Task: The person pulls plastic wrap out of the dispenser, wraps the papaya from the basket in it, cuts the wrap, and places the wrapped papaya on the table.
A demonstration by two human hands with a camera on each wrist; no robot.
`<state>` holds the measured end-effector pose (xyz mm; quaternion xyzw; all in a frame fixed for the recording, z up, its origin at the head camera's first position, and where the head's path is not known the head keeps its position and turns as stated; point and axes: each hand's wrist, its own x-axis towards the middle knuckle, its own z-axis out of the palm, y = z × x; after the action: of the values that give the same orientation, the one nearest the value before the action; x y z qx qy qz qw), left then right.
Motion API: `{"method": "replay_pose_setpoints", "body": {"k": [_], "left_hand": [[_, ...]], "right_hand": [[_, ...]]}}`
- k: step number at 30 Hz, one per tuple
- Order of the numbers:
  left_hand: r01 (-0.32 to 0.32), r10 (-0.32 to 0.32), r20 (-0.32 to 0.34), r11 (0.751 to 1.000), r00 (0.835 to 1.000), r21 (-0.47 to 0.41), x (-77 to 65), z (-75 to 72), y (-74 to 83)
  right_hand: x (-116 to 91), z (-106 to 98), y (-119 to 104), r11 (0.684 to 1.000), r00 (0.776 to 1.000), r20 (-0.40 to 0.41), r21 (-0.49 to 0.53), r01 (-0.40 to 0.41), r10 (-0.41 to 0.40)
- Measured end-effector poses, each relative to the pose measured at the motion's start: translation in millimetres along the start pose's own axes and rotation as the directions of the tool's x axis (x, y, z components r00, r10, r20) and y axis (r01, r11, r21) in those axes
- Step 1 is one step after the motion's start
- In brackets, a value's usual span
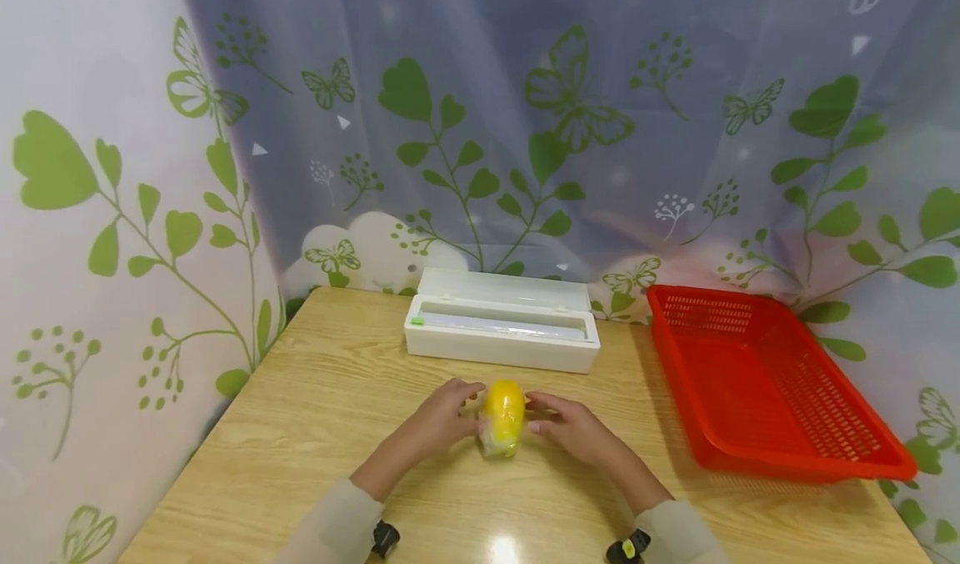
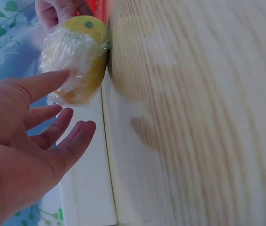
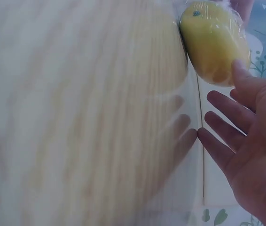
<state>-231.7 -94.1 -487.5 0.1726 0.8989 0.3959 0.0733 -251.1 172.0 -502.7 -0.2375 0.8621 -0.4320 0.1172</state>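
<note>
A yellow oval fruit [image 1: 505,414], wrapped in clear cling film, lies on the wooden table between both hands. Crumpled film [image 2: 69,59] bunches over the side toward the left hand, and a small greenish stem spot [image 3: 196,13] shows at one end. On the fruit's left, the left hand [image 1: 447,416] has its fingers spread and loosely bent, the thumb overlapping the film in the left wrist view. The right hand [image 1: 573,426] is on the other side, fingers apart and thumb tip right at the fruit's skin. Neither hand grips it.
Behind the fruit stands a white cling film dispenser [image 1: 501,352] with its lid [image 1: 506,287] raised and a roll inside. A red plastic basket [image 1: 697,414] sits at the right of the table [image 1: 330,372]. Patterned curtains [image 1: 480,131] hang at the back and sides.
</note>
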Motion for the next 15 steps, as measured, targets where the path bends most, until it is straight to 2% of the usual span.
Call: {"method": "replay_pose_setpoints", "body": {"k": [3,8,15], "left_hand": [[-0.009,0.009,0.014,0.999,1.0,-0.035,-0.8,-1.9,-4.8],[0.015,-0.006,0.048,0.984,0.999,-0.179,-3.3,-2.0,-9.4],[0.031,-0.022,0.043,0.971,0.999,-0.236,-3.5,2.3,-11.5]], "right_hand": [[0.6,2.3,-4.4,0.999,1.0,0.008,-0.043,-0.022,0.023],[0.5,6.0,-8.6,0.994,0.996,-0.018,-0.07,-0.085,0.084],[-1.3,9.5,-6.6,0.995,0.992,-0.081,-0.025,-0.098,0.096]]}}
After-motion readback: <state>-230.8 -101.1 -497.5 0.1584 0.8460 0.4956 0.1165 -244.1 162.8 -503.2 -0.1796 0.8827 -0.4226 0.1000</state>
